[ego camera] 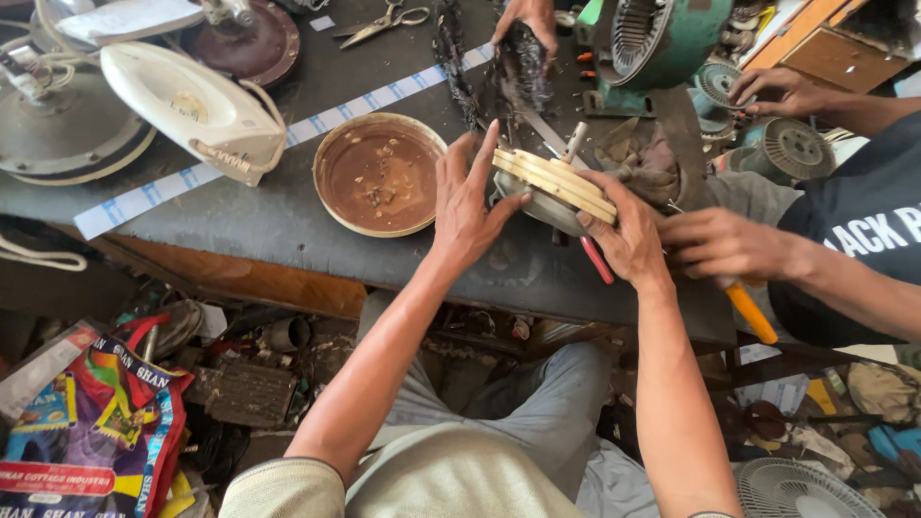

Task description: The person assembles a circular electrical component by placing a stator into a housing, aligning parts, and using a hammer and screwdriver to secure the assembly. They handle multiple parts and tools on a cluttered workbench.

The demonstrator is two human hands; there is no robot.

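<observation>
A repair workshop: cluttered workbench (pixel 288 216) with motor parts (pixel 796 146), scissors (pixel 384 21), old iron (pixel 197 107)

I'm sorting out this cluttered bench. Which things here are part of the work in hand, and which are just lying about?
In hand:
- left hand and right hand, both on the round motor housing
- co-worker's hand with the orange-handled tool

Lying about:
- brown round cover
- white clothes iron
- scissors
- green motor
- measuring tape
</observation>
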